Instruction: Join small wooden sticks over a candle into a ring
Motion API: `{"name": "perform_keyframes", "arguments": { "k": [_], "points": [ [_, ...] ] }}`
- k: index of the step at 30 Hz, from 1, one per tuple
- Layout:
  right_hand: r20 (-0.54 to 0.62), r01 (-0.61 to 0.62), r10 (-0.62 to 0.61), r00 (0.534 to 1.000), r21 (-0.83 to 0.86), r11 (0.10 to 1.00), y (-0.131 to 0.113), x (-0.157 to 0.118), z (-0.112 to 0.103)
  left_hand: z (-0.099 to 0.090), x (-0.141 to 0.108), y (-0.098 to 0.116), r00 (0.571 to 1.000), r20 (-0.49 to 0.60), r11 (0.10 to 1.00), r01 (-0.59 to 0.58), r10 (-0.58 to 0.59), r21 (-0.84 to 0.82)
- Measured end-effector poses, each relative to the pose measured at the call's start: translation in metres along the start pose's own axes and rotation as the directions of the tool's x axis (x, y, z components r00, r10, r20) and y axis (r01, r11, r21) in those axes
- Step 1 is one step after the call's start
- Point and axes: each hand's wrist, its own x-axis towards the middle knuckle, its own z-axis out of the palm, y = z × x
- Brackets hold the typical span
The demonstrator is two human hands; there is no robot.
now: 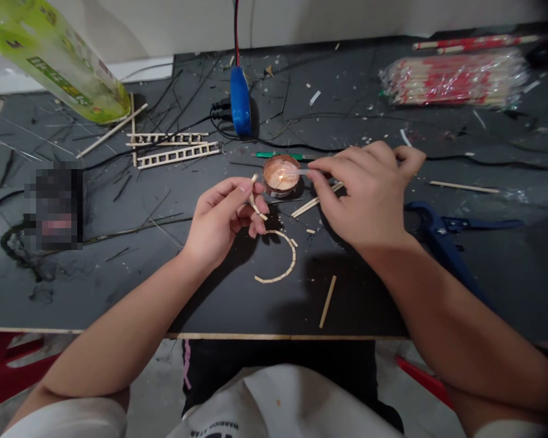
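My left hand [228, 219] pinches a short curved strip of joined wooden stick pieces [254, 201] between thumb and fingers. In my right hand [365, 188] is a translucent glue stick [302, 172], its tip over a small round tin [281, 188] with a small flame inside. Just below my left fingers, a curved chain of short wooden pieces [293, 258] lies on the dark table. Two wooden sticks [308, 207] rest partly under my right hand. A green-handled tool [278, 156] lies behind the tin.
Ladder-like stick frames [178, 155], a green bottle [68, 67] and a blue hub with cables [240, 103] stand or lie at the back. Bagged chopsticks [454, 79] are at far right, with a blue hand cutter [438, 243] nearer. A loose stick [327, 302] lies near the front edge.
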Motion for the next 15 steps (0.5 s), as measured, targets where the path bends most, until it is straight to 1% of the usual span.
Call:
{"name": "perform_keyframes", "arguments": {
  "k": [6, 15],
  "points": [
    [-0.107, 0.002, -0.005, 0.994, -0.025, 1.0, 0.0035, -0.0001, 0.0094, 0.0009, 0.0005, -0.0001, 1.0, -0.01, 1.0, 0.006, -0.006, 0.028],
    [-0.133, 0.029, -0.03, 0.991, -0.007, 1.0, 0.0049, 0.0, 0.0106, -0.0002, 0.0008, -0.0017, 1.0, 0.007, 1.0, 0.003, -0.003, 0.029]
  ]
}}
